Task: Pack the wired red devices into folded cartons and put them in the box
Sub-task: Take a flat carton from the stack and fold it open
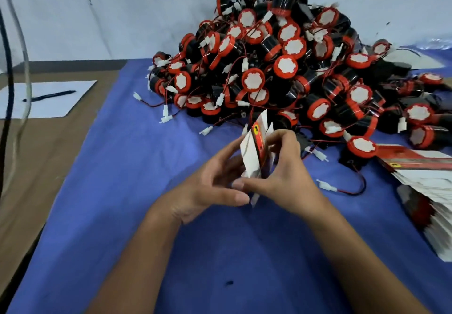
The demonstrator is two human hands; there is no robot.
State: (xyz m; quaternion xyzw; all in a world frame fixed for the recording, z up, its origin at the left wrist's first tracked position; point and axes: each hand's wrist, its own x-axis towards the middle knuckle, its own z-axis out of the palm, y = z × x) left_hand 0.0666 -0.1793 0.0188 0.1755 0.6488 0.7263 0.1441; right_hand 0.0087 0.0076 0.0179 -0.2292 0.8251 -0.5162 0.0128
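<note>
Both the left hand (208, 186) and right hand (283, 174) pinch a half-folded carton (254, 152); devices (281, 66) heaped at 12 o'clock on the bench (122, 191).

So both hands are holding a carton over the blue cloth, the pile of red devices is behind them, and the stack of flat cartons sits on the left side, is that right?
Not quite. The stack of flat cartons sits on the right side, not the left, as the head view shows. The rest holds: the left hand and right hand hold a carton over the blue cloth, with the pile of red devices behind them.
</note>
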